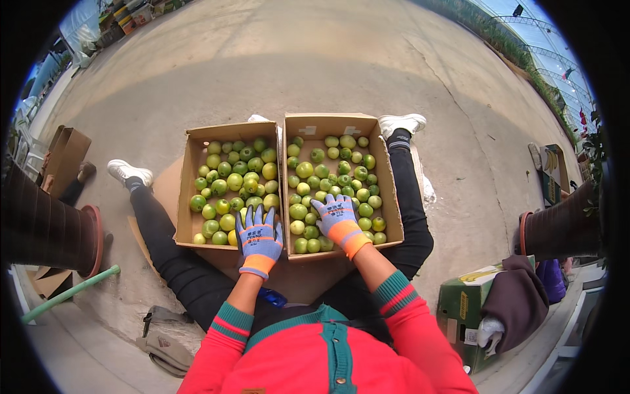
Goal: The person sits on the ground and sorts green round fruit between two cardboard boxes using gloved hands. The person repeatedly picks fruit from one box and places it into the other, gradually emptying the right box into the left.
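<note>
Two open cardboard boxes stand side by side between my outstretched legs, the left box (231, 129) and the right box (330, 119). Both hold many green, partly yellowish tomatoes (235, 181), loosely spread in one layer. My left hand (258, 236), in a blue and orange work glove, rests over the near right corner of the left box, fingers extended and apart on tomatoes. Similarly gloved, my right hand (338, 219) reaches over the near wall of the right box, its fingers spread among tomatoes (304, 170). Whatever lies beneath both palms is hidden.
A green carton (457, 305) with dark cloth (517, 305) on it stands at right. At lower left lie a grey bag (170, 347) and a green pole (74, 293). Large dark pots (47, 226) flank me. Flattened cardboard (165, 184) lies under the left box.
</note>
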{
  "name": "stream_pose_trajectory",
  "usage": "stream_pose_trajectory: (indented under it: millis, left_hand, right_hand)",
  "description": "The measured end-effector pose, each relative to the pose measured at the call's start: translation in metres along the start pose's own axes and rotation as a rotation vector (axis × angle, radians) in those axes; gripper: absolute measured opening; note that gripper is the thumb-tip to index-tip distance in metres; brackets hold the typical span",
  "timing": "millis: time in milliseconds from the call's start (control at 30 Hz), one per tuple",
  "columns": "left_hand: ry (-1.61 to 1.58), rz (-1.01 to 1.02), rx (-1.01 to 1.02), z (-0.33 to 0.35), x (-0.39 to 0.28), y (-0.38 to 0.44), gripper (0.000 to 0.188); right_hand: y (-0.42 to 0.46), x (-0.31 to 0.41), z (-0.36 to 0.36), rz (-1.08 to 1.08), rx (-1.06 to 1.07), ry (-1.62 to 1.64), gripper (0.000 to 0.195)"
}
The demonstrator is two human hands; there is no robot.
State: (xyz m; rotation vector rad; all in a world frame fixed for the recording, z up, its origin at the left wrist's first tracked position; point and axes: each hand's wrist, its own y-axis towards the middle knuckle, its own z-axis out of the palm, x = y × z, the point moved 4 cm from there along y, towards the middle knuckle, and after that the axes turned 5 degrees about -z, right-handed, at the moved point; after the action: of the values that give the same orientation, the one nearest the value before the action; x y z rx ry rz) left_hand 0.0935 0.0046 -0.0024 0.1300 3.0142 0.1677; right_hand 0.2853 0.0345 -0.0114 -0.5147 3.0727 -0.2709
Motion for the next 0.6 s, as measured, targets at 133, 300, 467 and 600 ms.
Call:
stream_pose_trajectory:
  millis: [133, 300, 467, 600]
  left_hand:
    - [-0.005, -0.008, 0.048, 0.001, 0.003, 0.001, 0.049]
    - [-0.009, -0.009, 0.005, 0.005, 0.005, -0.004, 0.047]
    - [-0.03, -0.003, 0.027, 0.001, 0.003, -0.001, 0.05]
    - [-0.008, 0.004, 0.039, 0.006, 0.003, 0.0, 0.052]
  right_hand:
    - [0.02, 0.001, -0.001, 0.065, 0.159, 0.036, 0.059]
    - [0.021, 0.003, -0.006, 0.162, 0.287, 0.069, 0.059]
    - [0.03, -0.024, -0.002, 0.278, 0.328, -0.005, 0.049]
    - [0.028, -0.033, -0.002, 0.19, 0.202, -0.002, 0.051]
